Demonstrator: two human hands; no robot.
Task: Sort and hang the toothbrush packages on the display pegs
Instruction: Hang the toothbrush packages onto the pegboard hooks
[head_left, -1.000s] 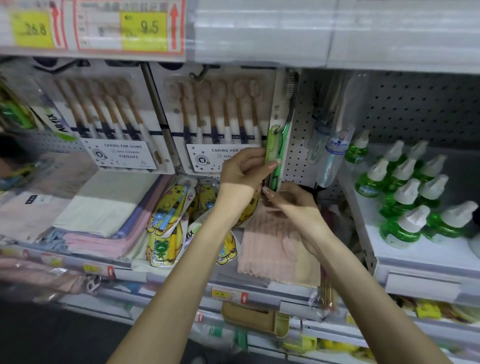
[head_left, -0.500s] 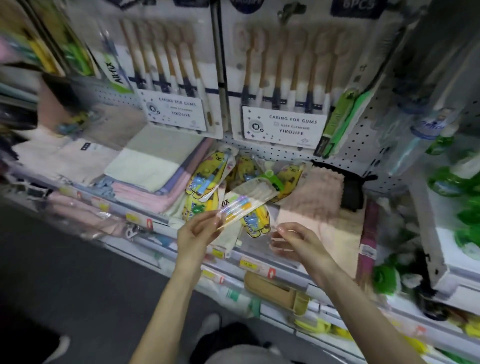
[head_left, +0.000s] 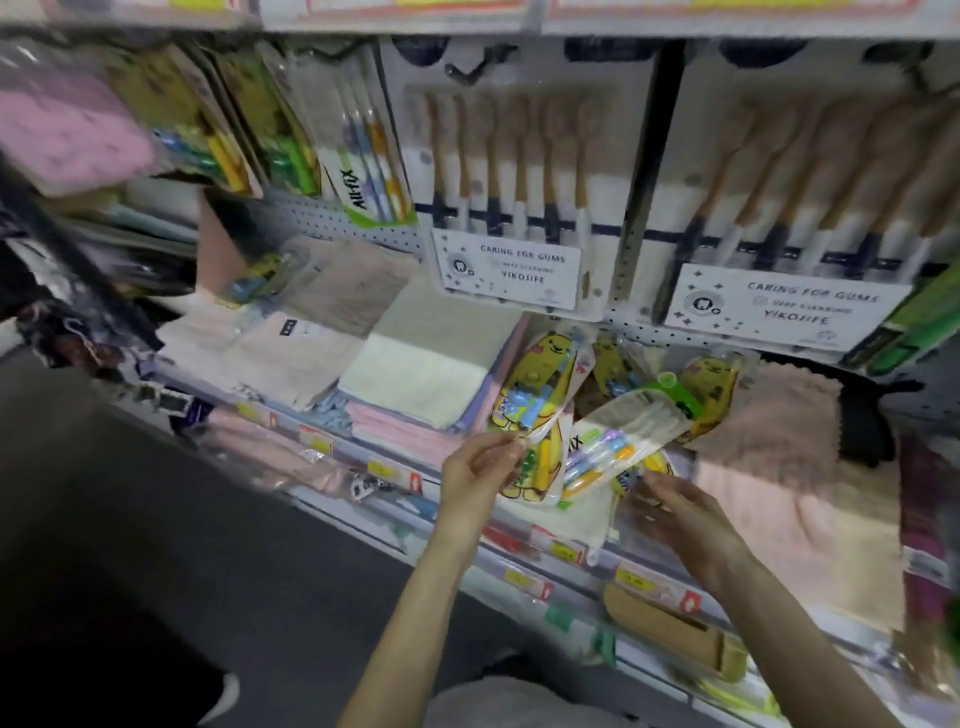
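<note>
1. Both hands have come down from the green toothbrush package (head_left: 904, 340), now at the right edge, to the pile in the lower centre.
2. The left hand (head_left: 480, 470) has released the clear toothbrush package (head_left: 623, 431) and now pinches a yellow package (head_left: 540, 379).
3. The right hand (head_left: 675, 512) has reached the lower end of the clear toothbrush package.

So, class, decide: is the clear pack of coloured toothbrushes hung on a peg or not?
Not hung. The clear pack lies tilted across the yellow bear packs, below the pegboard.

Forearms (head_left: 415, 597) bare; grey garment (head_left: 519, 701) at btm; pale shoe (head_left: 223, 696) lwr-left.
</note>
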